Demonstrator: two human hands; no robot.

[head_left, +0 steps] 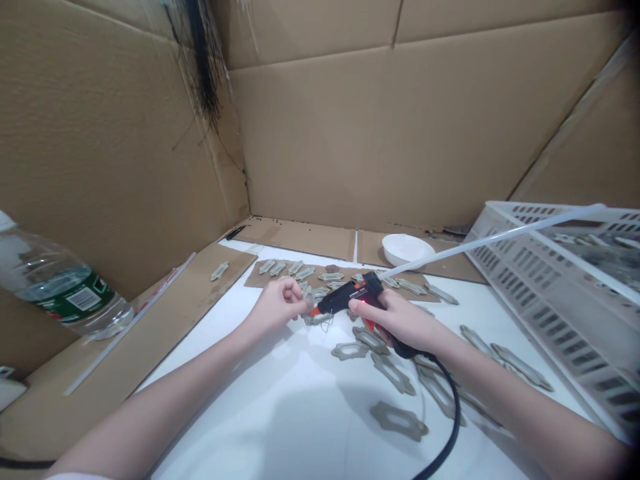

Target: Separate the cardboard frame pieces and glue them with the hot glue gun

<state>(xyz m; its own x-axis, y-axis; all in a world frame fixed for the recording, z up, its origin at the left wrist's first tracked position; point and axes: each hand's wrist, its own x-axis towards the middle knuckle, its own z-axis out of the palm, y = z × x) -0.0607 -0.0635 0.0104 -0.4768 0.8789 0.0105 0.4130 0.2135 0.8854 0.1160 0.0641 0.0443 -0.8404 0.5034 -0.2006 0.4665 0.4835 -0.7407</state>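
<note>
My right hand (387, 317) is wrapped round a black and orange glue gun (345, 297) with a long translucent glue stick (490, 241) rising from its back. The gun's orange tip points left and meets the fingertips of my left hand (285, 301). Those fingers are pinched together at a small greyish piece, too small to make out. Just below the tip lies a frame-shaped piece (320, 319) with a thin wire stand. More grey-green frame pieces (399, 421) lie loose on the white surface, and rows of them rest on a cardboard strip (254, 277) behind my hands.
A white bowl (407, 250) stands at the back. On the right is a white plastic basket (555, 317) holding more pieces. A water bottle (65, 287) leans at the left beside a white strip (131, 325). Cardboard walls (350, 133) enclose the table, and a black cable (454, 420) trails toward the front.
</note>
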